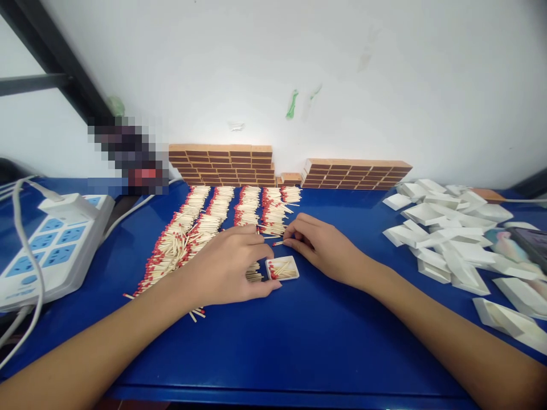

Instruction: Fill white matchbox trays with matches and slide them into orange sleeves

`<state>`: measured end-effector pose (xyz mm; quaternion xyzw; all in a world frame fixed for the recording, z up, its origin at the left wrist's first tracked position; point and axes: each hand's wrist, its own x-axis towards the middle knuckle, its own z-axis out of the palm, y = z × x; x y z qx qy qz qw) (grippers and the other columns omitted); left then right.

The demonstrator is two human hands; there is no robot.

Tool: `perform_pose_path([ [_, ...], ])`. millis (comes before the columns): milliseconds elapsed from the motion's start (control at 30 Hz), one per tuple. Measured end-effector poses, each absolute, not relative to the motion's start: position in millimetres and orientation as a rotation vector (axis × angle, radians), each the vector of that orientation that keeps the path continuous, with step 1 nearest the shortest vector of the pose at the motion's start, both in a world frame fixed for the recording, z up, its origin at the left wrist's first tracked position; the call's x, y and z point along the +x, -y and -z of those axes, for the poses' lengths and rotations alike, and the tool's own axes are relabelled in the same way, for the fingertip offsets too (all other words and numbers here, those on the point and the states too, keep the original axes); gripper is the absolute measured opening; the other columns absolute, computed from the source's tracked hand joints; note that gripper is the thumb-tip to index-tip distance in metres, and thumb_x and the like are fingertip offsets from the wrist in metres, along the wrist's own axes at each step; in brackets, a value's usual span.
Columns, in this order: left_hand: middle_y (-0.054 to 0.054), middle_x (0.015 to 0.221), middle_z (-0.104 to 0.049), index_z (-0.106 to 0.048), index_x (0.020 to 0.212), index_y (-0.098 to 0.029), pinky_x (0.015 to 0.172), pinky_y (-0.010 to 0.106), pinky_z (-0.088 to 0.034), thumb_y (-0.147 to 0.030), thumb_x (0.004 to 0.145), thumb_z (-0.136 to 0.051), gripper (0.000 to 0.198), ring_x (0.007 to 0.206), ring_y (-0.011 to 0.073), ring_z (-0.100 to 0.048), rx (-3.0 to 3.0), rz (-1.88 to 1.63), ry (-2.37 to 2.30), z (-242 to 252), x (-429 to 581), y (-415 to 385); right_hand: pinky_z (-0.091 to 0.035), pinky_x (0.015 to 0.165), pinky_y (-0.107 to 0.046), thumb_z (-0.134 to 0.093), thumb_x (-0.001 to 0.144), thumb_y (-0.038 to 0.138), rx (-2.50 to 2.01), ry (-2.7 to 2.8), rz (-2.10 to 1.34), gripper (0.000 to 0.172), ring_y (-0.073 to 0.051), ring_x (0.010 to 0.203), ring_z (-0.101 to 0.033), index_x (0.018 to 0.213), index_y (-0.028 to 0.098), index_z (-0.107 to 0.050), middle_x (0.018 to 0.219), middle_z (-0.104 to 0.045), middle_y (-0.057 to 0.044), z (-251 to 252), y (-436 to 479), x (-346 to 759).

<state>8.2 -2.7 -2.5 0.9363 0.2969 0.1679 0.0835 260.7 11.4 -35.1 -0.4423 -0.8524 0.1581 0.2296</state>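
Observation:
My left hand (pixel 231 265) lies on the blue table with its fingers curled over a small bundle of matches (pixel 254 273), its thumb beside a small white tray (pixel 282 268) partly filled with matches. My right hand (pixel 322 245) pinches a single red-tipped match (pixel 278 243) between thumb and fingers just behind that tray. Several long rows of red-tipped matches (pixel 200 225) run from the hands toward the wall.
Stacks of brown matchbox sleeves (pixel 222 165) (pixel 356 173) stand against the white wall. A heap of empty white inner trays (pixel 448 239) lies at the right, with a phone (pixel 530 242) beside it. A white power strip (pixel 55 242) with cables sits at the left.

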Motion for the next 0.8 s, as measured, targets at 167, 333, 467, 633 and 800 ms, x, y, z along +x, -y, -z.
perform_pose_path([
  [167,0.001,0.078,-0.067,-0.078,0.098,-0.017,0.076,0.036,-0.048,-0.047,0.089,-0.08,0.031,0.081,0.0214,-0.062,2.793,-0.491,-0.903,1,8,3,-0.043,0.068,-0.031,-0.056,0.107,0.023,-1.251,2.36,-0.404,0.009,-0.016,0.077,-0.056,0.1,0.021,-0.062,0.101,-0.061,-0.004,27,-6,259],
  [333,0.002,0.077,-0.067,-0.078,0.094,-0.017,0.077,0.036,-0.047,-0.047,0.09,-0.079,0.03,0.081,0.0216,-0.062,2.818,-0.526,-0.936,2,7,1,-0.044,0.07,-0.029,-0.055,0.107,0.021,-1.153,2.366,-0.511,0.008,-0.016,0.081,-0.059,0.101,0.022,-0.062,0.101,-0.062,-0.003,16,10,255],
  [467,0.002,0.077,-0.066,-0.077,0.092,-0.017,0.076,0.036,-0.047,-0.045,0.09,-0.078,0.028,0.081,0.0213,-0.061,2.813,-0.535,-0.946,2,7,1,-0.044,0.069,-0.03,-0.055,0.106,0.02,-1.128,2.418,-0.592,0.011,-0.015,0.078,-0.058,0.1,0.022,-0.064,0.099,-0.063,-0.003,13,18,253],
  [633,0.001,0.077,-0.067,-0.077,0.095,-0.018,0.076,0.035,-0.048,-0.044,0.09,-0.079,0.027,0.08,0.0208,-0.061,2.79,-0.514,-0.942,2,7,1,-0.043,0.068,-0.03,-0.059,0.106,0.027,-1.189,2.242,-0.526,0.012,-0.015,0.075,-0.056,0.1,0.022,-0.067,0.089,-0.061,-0.001,18,10,257],
  [800,0.002,0.079,-0.068,-0.078,0.097,-0.018,0.079,0.036,-0.049,-0.047,0.089,-0.079,0.031,0.084,0.0217,-0.062,2.782,-0.5,-0.914,3,8,2,-0.041,0.066,-0.031,-0.064,0.102,0.027,-1.357,2.225,-0.396,0.006,-0.016,0.073,-0.056,0.102,0.022,-0.069,0.093,-0.062,-0.002,30,-4,257],
])
